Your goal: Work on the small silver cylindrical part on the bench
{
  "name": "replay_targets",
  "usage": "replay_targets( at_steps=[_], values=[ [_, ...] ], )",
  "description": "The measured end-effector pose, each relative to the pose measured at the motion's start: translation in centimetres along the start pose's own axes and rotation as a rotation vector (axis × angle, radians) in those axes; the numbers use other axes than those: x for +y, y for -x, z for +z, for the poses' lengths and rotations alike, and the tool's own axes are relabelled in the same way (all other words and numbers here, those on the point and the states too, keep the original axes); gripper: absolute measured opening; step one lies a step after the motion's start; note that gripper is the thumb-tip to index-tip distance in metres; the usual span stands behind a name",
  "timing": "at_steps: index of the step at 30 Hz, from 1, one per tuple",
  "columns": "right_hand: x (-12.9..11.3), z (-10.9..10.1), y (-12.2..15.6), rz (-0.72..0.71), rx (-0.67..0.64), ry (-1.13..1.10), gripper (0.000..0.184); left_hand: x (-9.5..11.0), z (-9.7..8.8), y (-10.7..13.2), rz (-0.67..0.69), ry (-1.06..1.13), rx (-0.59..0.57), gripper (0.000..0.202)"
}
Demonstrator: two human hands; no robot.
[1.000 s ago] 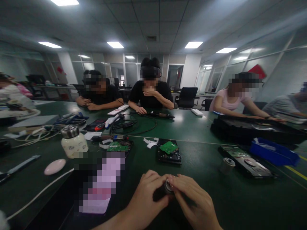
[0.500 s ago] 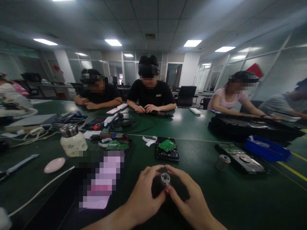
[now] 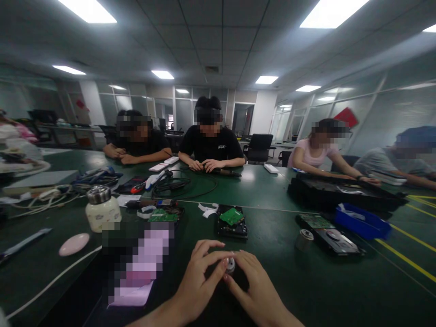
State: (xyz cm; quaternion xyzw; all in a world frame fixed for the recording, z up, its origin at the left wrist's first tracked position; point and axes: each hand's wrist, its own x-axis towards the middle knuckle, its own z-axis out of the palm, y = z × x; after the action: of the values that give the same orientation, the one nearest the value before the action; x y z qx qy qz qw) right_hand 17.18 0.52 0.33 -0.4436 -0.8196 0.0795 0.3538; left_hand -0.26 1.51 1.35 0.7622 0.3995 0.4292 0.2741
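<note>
Both my hands meet low in the middle of the view over a small dark object with a round silver metal part (image 3: 230, 265). My left hand (image 3: 197, 284) curls round its left side, fingertips pinching at the silver part. My right hand (image 3: 252, 290) presses on it from the right, fingers bent. The object rests on the dark green table (image 3: 279, 272). A hard drive with a green circuit board (image 3: 232, 221) lies just beyond my hands.
A blurred pink item (image 3: 143, 259) lies left of my hands, with a cream jar (image 3: 101, 209), a pink oval (image 3: 74, 244) and cables. An opened drive (image 3: 329, 231), metal cylinder (image 3: 304, 239) and blue tray (image 3: 361, 221) sit right. Several people sit across the table.
The view has tilted up, so my hands sit lower in the picture. My fingers have shifted on the silver part. The person opposite lowered a hand from the face to the table.
</note>
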Motion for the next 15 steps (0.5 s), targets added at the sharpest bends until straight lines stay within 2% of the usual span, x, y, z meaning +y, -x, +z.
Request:
replay_targets(
  at_steps=[10, 15],
  values=[
    [-0.74, -0.4, -0.18, 0.075, -0.041, 0.007, 0.02, 0.06, 0.04, -0.08, 0.045, -0.01, 0.045, 0.013],
    [-0.79, -0.49, -0.09, 0.066, -0.038, 0.01, 0.026, -0.18, 0.06, -0.11, 0.076, -0.018, 0.141, 0.015]
  ],
)
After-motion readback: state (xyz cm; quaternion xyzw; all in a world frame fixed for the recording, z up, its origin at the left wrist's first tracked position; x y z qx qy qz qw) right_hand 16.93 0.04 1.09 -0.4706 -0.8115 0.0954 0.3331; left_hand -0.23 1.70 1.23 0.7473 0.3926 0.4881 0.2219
